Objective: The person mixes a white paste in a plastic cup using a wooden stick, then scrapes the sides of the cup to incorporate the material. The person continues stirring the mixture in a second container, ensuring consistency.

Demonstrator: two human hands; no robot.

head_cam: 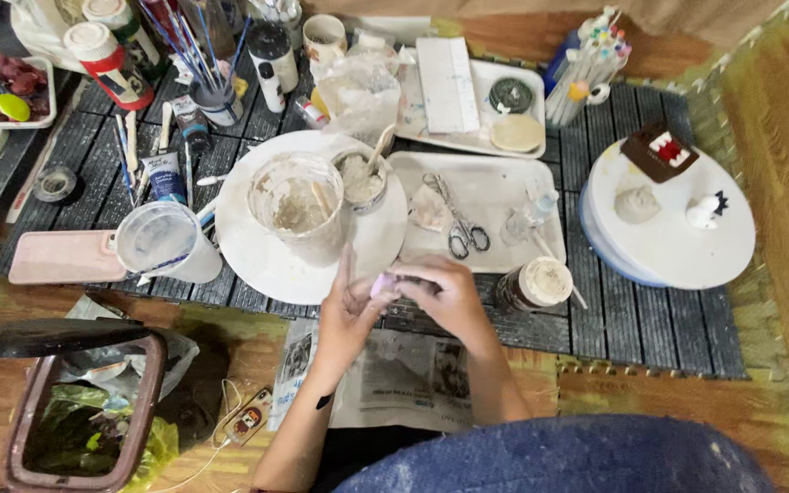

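Pink lump (382,286), small, pale, soft-looking: pinched between both hands, low centre of view, over near edge of dark slatted mat (632,319) and just above sheet of newspaper (404,374). Left hand (351,306): grip narrow, thumb and fingers closed on lump's left side, forefinger raised toward round white board. Right hand (447,290): grip narrow, fingers curled over lump from right; fingertips of both hands touching or nearly so, exact contact not clear.

Just beyond hands: round white board (267,260) carrying clear tub (296,203) smeared w/ grey paste, stick inside, plus smaller bowl (360,178) of grey powder or paste w/ stick standing in it. Right of board: white tray (495,187), scissors (460,224) lying on it, handles toward person. Near right hand, just beside tray's near corner: dark jar (533,285), pale contents, stick leaning at its side.

Left of board: clear plastic cup (162,242) lying tilted, touching pink flat case (61,257). Far right: white turntable (687,246) w/ brown block (657,152), grey lump (636,204), small white figure (707,211), all apart from one another. Far row: cup of brushes (212,91), bottles, second tray w/ round lids. Lower left: brown bin (79,411), lid up, green bag inside. Blue-clad knee at bottom edge.
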